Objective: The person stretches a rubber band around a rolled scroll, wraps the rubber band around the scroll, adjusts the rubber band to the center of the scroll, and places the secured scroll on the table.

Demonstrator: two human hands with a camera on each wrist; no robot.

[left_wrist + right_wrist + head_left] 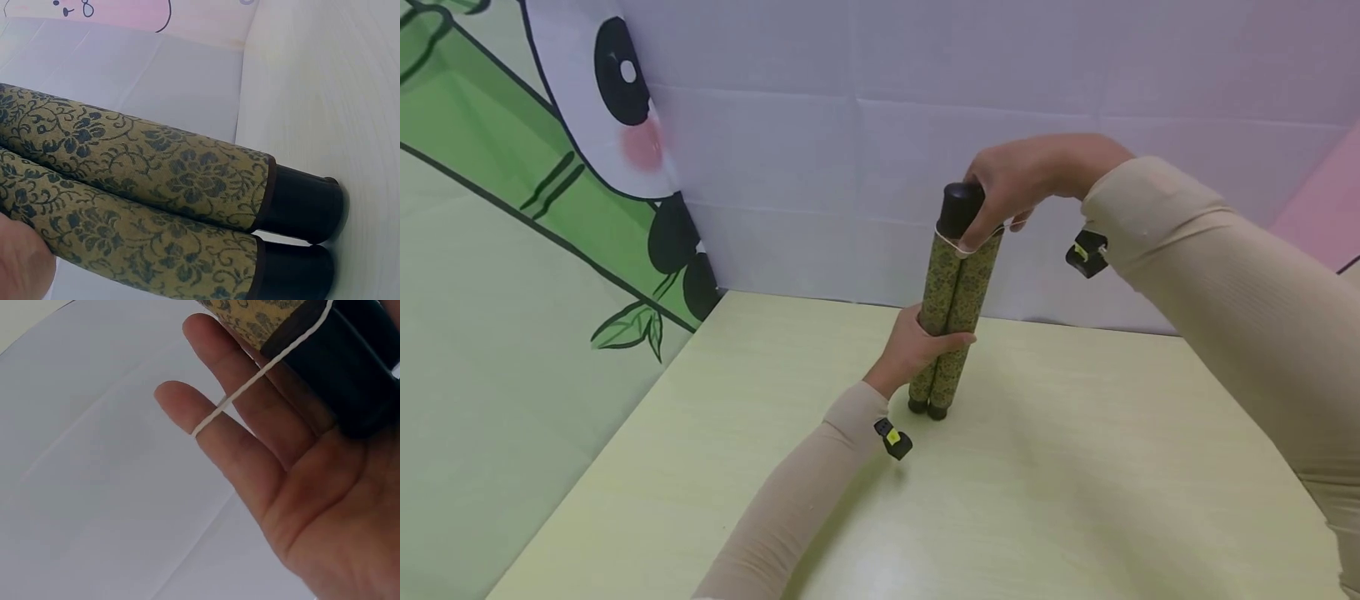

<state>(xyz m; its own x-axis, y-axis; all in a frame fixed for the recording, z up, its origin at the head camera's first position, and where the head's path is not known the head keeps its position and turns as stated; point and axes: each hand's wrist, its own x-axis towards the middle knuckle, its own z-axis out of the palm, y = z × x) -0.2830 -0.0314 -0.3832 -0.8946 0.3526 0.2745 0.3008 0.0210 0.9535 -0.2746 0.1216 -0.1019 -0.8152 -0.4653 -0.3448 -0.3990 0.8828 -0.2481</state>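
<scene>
Two long tubes [967, 283] in olive brocade with dark flowers stand side by side, slightly tilted, on the table [820, 358]. In the left wrist view their black lower caps [300, 203] meet the table top. My left hand [917, 343] grips both tubes low down, thumb across the front. Up at the black top ends my right hand [1018, 179] holds them, thumb in front. A thin white cord [947, 240] loops around the tubes just below those ends. In the right wrist view the cord crosses two fingers of the right hand [325, 481].
Behind the table hangs a pale wall cloth [790, 150], with a printed green bamboo and cartoon face [587, 108] at the left. Small black devices with yellow marks are strapped at the left cuff [895, 439] and right cuff [1087, 252].
</scene>
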